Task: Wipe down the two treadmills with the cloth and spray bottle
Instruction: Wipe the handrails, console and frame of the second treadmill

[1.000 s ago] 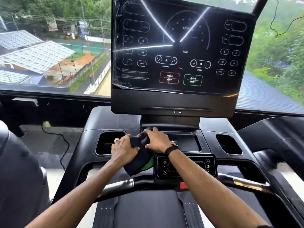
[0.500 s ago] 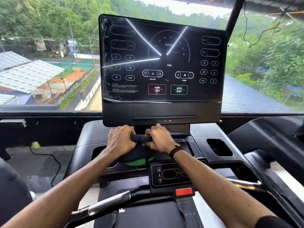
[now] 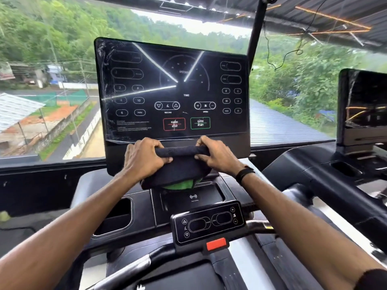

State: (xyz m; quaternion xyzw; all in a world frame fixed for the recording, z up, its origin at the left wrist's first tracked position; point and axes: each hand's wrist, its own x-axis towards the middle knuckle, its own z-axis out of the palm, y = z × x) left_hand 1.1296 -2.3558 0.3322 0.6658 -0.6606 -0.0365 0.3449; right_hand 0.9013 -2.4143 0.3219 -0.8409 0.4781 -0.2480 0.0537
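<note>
A dark cloth with a green underside (image 3: 178,170) hangs in the air just below the big black console screen (image 3: 173,91) of the treadmill in front of me. My left hand (image 3: 144,158) grips its left end and my right hand (image 3: 215,155) grips its right end, with the top edge stretched between them. The cloth hangs above the phone tray (image 3: 192,197). A second treadmill's screen (image 3: 364,105) shows at the right edge. No spray bottle is in view.
A small control panel (image 3: 209,222) with a red stop key (image 3: 216,243) sits below the tray. Cup holders (image 3: 115,218) lie on either side. Handlebars (image 3: 129,268) cross the bottom. A large window stands behind the console.
Both hands lifted the cloth off the tray, up to the lower edge of the screen, and pulled it out wider between them. My head tilted up, showing more screen and ceiling.
</note>
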